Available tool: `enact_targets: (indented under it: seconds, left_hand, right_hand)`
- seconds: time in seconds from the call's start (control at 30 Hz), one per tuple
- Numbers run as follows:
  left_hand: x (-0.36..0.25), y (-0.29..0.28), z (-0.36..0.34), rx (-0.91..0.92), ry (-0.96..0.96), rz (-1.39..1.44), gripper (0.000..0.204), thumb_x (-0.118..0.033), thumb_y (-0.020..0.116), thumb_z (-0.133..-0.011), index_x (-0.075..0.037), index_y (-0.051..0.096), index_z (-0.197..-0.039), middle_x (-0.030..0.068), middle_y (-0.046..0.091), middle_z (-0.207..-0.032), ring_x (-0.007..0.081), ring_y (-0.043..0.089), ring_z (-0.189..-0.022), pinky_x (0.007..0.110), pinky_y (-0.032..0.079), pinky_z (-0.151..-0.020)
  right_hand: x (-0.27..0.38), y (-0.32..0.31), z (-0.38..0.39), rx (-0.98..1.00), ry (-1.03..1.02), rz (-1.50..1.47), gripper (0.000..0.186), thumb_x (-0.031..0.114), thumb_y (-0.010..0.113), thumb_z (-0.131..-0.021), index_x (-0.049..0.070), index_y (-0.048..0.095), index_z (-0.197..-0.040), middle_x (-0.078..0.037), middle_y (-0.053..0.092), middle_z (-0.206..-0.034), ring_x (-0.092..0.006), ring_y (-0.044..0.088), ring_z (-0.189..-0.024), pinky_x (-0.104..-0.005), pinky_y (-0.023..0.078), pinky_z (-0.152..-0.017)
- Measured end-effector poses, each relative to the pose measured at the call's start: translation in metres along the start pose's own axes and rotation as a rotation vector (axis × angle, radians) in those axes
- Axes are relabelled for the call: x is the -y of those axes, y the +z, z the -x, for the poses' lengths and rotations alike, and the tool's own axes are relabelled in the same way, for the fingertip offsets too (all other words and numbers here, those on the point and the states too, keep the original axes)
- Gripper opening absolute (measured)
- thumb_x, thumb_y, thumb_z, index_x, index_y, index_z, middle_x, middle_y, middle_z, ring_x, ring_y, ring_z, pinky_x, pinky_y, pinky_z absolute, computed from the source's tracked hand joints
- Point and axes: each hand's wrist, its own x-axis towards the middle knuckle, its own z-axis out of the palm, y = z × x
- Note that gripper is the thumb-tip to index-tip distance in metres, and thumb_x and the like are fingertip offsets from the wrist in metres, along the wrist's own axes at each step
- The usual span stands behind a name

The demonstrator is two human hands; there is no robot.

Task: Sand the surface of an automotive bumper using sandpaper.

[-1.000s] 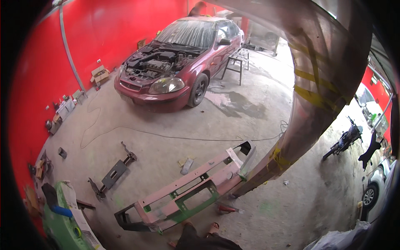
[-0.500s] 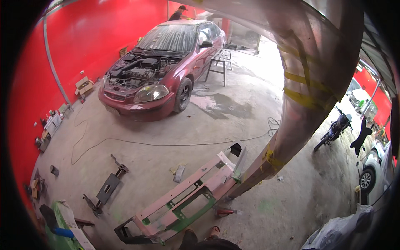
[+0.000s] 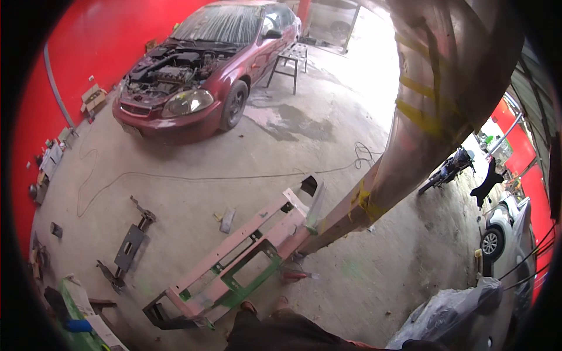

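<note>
Neither my left hand nor my right hand shows. A pink and green bumper (image 3: 231, 260) with black end pieces lies just beyond my feet (image 3: 249, 307). Beside its right end stands a tall post (image 3: 427, 117) with yellow tape on it, curved by the lens. A small red object (image 3: 295, 274) lies near the bumper and the post's base. My dark clothing (image 3: 281, 333) fills the bottom middle.
A maroon car (image 3: 175, 120) with open engine bay stands ahead, beside a metal stand (image 3: 287, 58). Dark brackets (image 3: 126, 251) and a cord (image 3: 246, 178) lie on the floor. A green panel (image 3: 88, 310) is lower left; a motorcycle (image 3: 445, 172), white car (image 3: 503, 228) and plastic sheeting (image 3: 445, 310) are right.
My view has shifted, so the car and bumper sit higher and farther left. The person behind the car has left the view. More of my dark clothing shows.
</note>
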Motion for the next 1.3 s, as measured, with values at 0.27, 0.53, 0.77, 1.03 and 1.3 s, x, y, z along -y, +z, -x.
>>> enact_targets:
  seconds: [0.27,0.53,0.77,1.03,1.3]
  left_hand:
    - [0.015,0.009,0.018,0.013,0.000,-0.007,0.040,-0.042,0.064,-0.082,-0.006,0.069,-0.101,0.0173,0.067,-0.096,0.0297,0.065,-0.085,0.040,0.052,-0.077]
    - [0.038,0.006,0.046,0.029,0.044,-0.055,0.042,-0.043,0.065,-0.081,-0.006,0.069,-0.100,0.0179,0.068,-0.097,0.0304,0.065,-0.087,0.040,0.051,-0.080]
    - [0.062,-0.111,0.094,0.001,0.287,-1.009,0.043,-0.044,0.066,-0.080,-0.006,0.070,-0.099,0.0185,0.068,-0.097,0.0309,0.065,-0.089,0.041,0.051,-0.082]
    - [-0.194,0.032,0.158,-0.365,0.869,-0.412,0.037,-0.028,0.065,-0.083,0.001,0.064,-0.107,0.0204,0.067,-0.091,0.0326,0.067,-0.085,0.037,0.051,-0.077]
    - [-0.170,0.112,0.130,-0.499,0.814,0.117,0.030,-0.023,0.071,-0.082,0.005,0.068,-0.092,0.0127,0.067,-0.077,0.0174,0.061,-0.072,0.032,0.049,-0.070]
  right_hand:
    - [-0.022,-0.004,0.015,0.052,0.062,-0.049,0.035,0.041,0.056,-0.092,0.010,0.065,-0.107,0.000,0.055,-0.081,-0.0138,0.052,-0.072,-0.0294,0.044,-0.063]
    - [0.010,-0.013,0.034,0.064,0.095,-0.014,0.035,0.041,0.056,-0.092,0.011,0.065,-0.108,0.001,0.054,-0.081,-0.0131,0.051,-0.071,-0.0283,0.044,-0.063]
    - [0.123,-0.029,-0.037,-0.244,-0.488,0.588,0.055,0.049,0.044,-0.096,-0.001,0.065,-0.105,-0.008,0.068,-0.093,-0.0199,0.060,-0.083,-0.0403,0.047,-0.074]
    - [0.246,0.139,-0.004,-0.082,-1.054,1.000,0.042,0.042,0.052,-0.093,0.003,0.066,-0.092,-0.022,0.065,-0.085,-0.0391,0.063,-0.080,-0.0441,0.047,-0.071]
    - [0.204,0.204,-0.014,0.198,-1.060,0.909,0.038,0.037,0.058,-0.094,0.000,0.063,-0.087,-0.012,0.055,-0.063,-0.0102,0.047,-0.061,-0.0335,0.042,-0.059]
